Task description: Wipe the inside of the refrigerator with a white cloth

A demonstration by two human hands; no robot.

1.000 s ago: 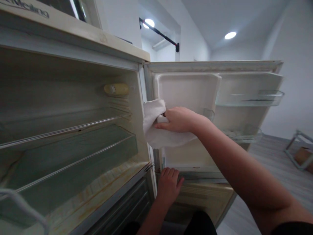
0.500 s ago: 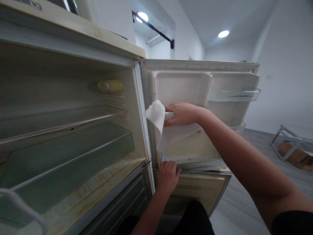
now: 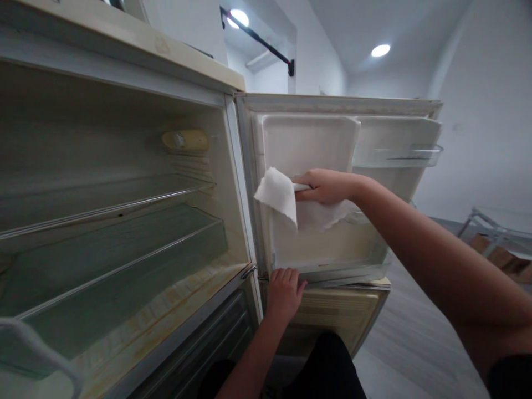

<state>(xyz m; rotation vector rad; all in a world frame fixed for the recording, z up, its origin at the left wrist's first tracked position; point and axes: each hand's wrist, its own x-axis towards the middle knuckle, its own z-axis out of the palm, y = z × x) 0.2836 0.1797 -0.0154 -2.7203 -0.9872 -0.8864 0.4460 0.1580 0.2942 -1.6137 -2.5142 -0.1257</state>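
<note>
My right hand [image 3: 326,185] is closed on a white paper towel [image 3: 277,194] in front of the inner face of the open refrigerator door [image 3: 310,141]. One end of the towel flops over to the left of my fingers, and another part hangs below my palm. Lower down, my left hand [image 3: 285,293] has its fingers hooked over the clear rail of the door's bottom shelf [image 3: 344,274], near the hinge side. Its fingertips are hidden behind the rail.
To the left stands the open refrigerator compartment with glass shelves [image 3: 116,208] and a yellowed lamp cover [image 3: 185,140]. Brown stains mark its floor. Below hangs a second open door [image 3: 338,316]. A cardboard box [image 3: 505,257] sits under a metal-framed table on the right.
My right hand has moved slightly right and up with the paper towel along the door. My left hand stays on the bottom shelf rail. The camera view has shifted a little.
</note>
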